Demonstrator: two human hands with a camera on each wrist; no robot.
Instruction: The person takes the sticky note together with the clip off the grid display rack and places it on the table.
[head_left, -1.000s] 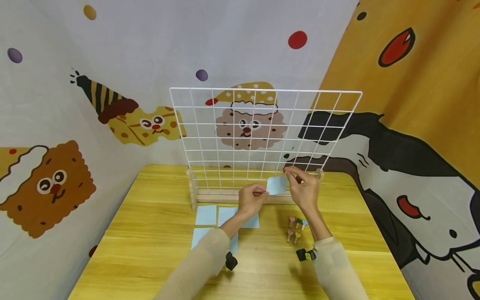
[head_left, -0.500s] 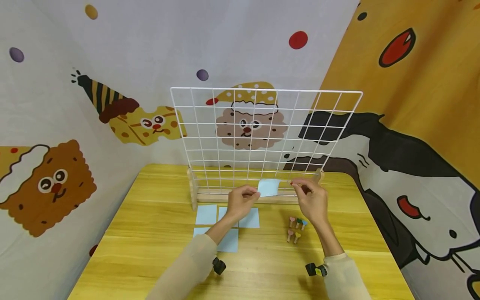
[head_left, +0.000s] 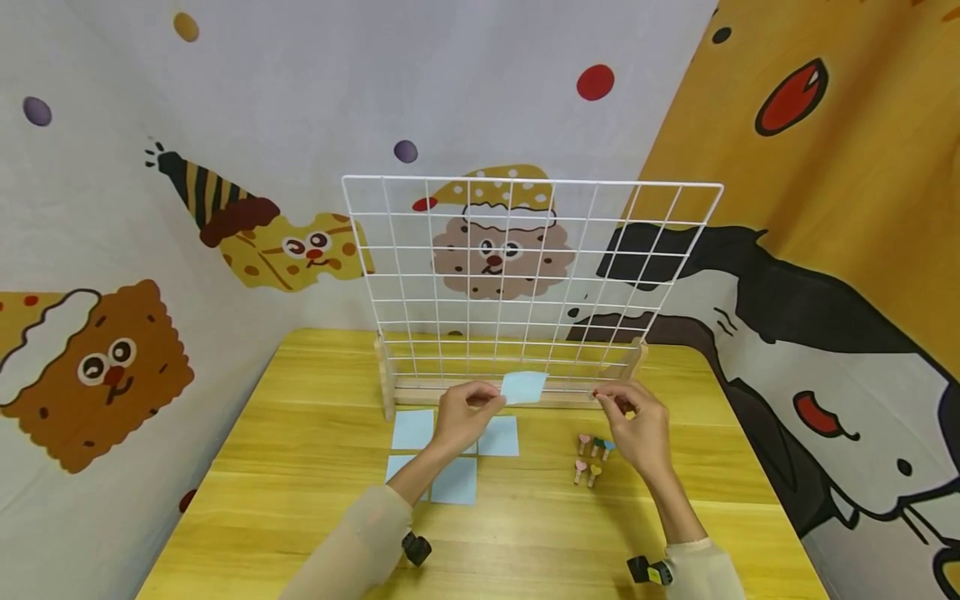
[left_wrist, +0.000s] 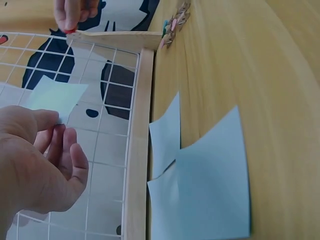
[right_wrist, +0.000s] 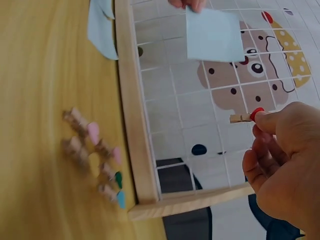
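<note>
My left hand (head_left: pixel 465 414) pinches a light blue paper square (head_left: pixel 523 387) by its lower left corner, in front of the white wire grid (head_left: pixel 487 287). In the left wrist view, thumb and fingers meet at the edge of the paper (left_wrist: pixel 57 95). Between thumb and fingertip my right hand (head_left: pixel 641 425) holds a small wooden clothespin (right_wrist: pixel 241 118) with a red end. The clothespin is apart from both paper and grid. Its jaws point away from the hand in the right wrist view.
Several blue paper squares (head_left: pixel 453 481) lie on the wooden table (head_left: pixel 540 533) at the left. Several small clothespins with coloured hearts (head_left: pixel 595 473) lie to the right. The grid stands in a wooden base (head_left: pixel 562 400); a cartoon-print cloth (head_left: pixel 285 100) hangs behind.
Both hands have come down and apart. The paper has moved left and lower with the left hand, while the right hand has drawn right with the clothespin.
</note>
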